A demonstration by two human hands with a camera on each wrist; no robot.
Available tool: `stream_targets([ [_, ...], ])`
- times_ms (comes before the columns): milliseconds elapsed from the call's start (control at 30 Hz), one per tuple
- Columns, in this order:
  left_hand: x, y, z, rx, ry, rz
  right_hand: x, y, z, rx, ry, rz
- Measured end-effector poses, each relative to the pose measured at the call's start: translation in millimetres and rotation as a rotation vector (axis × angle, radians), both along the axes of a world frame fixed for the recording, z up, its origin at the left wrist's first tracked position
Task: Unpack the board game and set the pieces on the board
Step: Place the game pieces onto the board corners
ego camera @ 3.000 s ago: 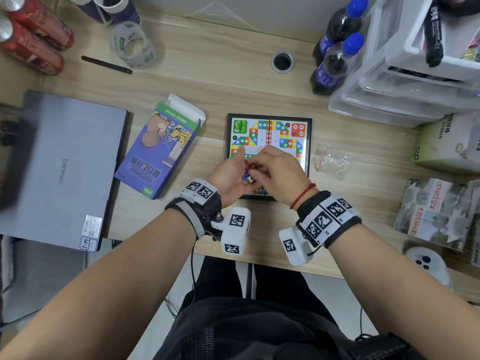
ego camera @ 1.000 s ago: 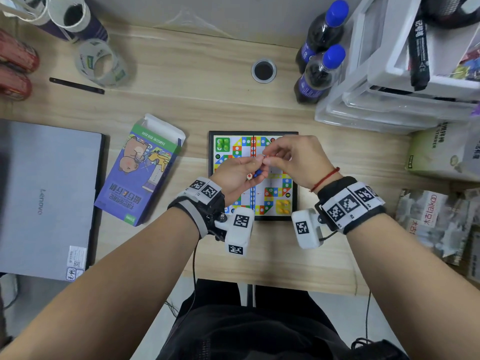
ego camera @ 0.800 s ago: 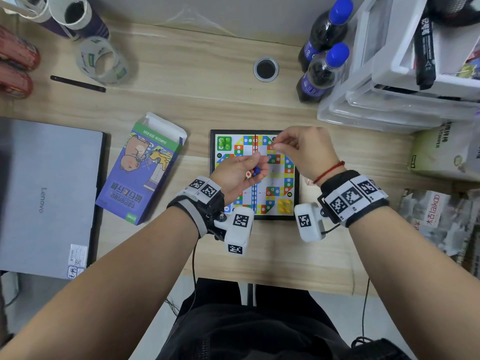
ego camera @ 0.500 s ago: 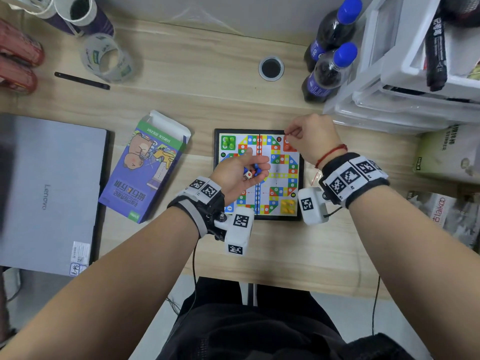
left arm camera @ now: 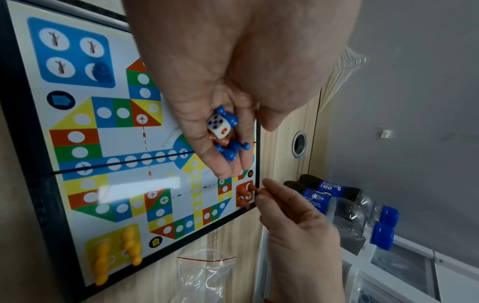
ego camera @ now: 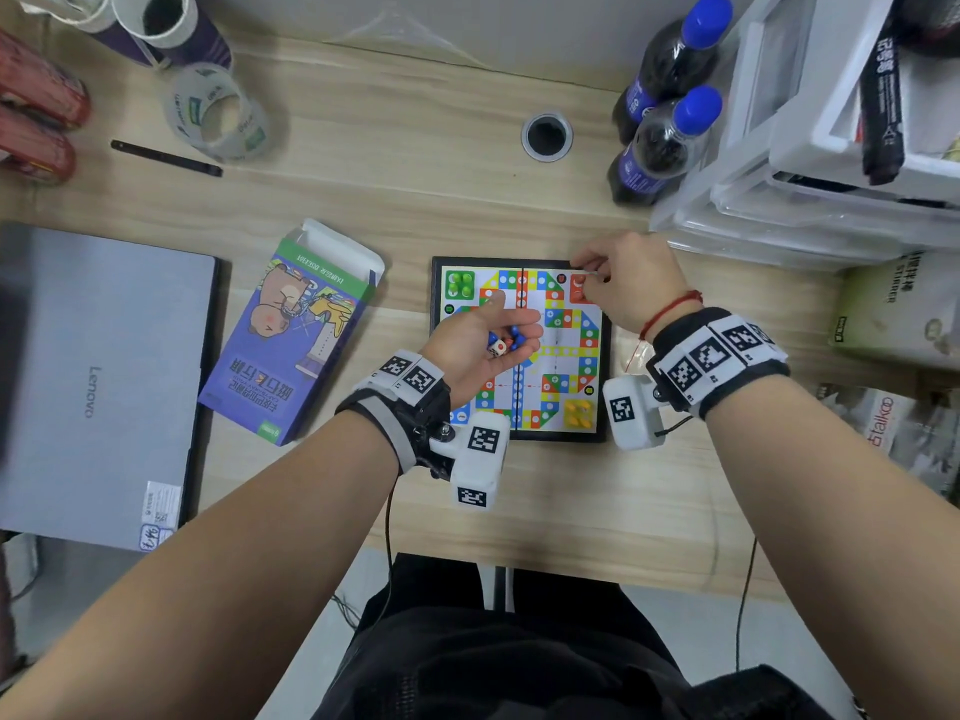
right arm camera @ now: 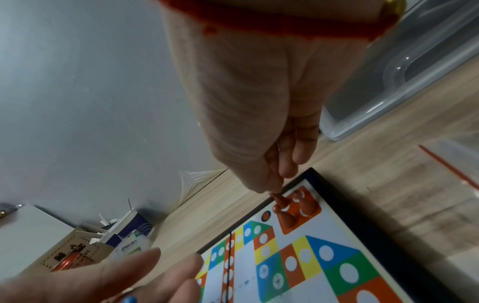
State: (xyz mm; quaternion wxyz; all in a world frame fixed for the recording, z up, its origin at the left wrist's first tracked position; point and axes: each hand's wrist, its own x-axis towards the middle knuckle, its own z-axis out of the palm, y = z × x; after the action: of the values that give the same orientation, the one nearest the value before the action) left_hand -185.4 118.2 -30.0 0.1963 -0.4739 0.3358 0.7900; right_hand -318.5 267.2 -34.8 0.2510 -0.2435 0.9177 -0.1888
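Red pawn: pinched by its head between the thumb and fingertips of the right hand, base at the red home square in the board's 1 o'clock corner in the head view. Whether the base touches the square cannot be told. Other red pawns already stand in that square, just beside it.

Board: open flat on the desk, black frame, coloured track.
- Green pawns: in the green corner at 11 o'clock.
- Yellow pawns: four in the yellow corner at 5 o'clock.
- Blue pawn: one standing in the blue corner at 7 o'clock; three circles there bare.

Left hand: palm up over the board's left half, fingers loosely cupped, cradling blue pawns, a white die and a copper-coloured piece under the die. They lie in the hollow at the base of the fingers.

Plastic bag: clear, red zip strip, on the desk at 3 o'clock of the board, partly under the right wrist.

Game box: purple and green, flap open, lying at 9 o'clock of the board.

Laptop: closed, at 9 o'clock beyond the box.

Bottles: two, blue caps, dark drink, at 1 o'clock.

Tape roll and pen: at 11 o'clock, well apart from the board.
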Motion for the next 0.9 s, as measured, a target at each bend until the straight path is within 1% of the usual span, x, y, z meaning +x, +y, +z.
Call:
stream_targets([
  [100, -0.1, -0.1, -0.2, 0.004, 0.018, -0.025, 6.0, -5.8, 15.6, -0.102, 0.017, 0.028],
  [133, -0.3, 0.3, -0.9, 0.002, 0.027, -0.036, 11.4, -10.0, 20.4, -0.137, -0.015, 0.069],
  [200, -1.2, 1.4, -2.7, -0.002, 0.043, -0.049, 26.1, -18.9, 25.3, -0.181, -0.133, 0.18],
  [233, -2.0, 1.9, -2.8, -0.001, 0.048, -0.047, 33.9, -22.3, 24.3, -0.18, -0.187, 0.237],
  [300, -3.5, 2.1, -1.8, 0.002, 0.051, -0.048, 46.4, -27.0, 19.1, -0.138, -0.215, 0.324],
  [500, 0.3, 0.3, -0.4, 0.018, 0.053, -0.076, 52.3, -27.9, 11.1, -0.006, -0.161, 0.35],
  [633, -0.9, 2.7, -1.2, 0.016, 0.036, -0.038, 53.5, -28.5, 14.2, 0.014, -0.155, 0.368],
  [733, -2.9, 4.8, -1.1, 0.011, 0.031, -0.031, 55.7, -27.2, 15.6, 0.039, -0.106, 0.36],
  [900, 0.4, 6.7, -3.9, -0.019, 0.026, -0.072, 55.5, -29.4, 18.9, 0.114, -0.038, 0.44],
])
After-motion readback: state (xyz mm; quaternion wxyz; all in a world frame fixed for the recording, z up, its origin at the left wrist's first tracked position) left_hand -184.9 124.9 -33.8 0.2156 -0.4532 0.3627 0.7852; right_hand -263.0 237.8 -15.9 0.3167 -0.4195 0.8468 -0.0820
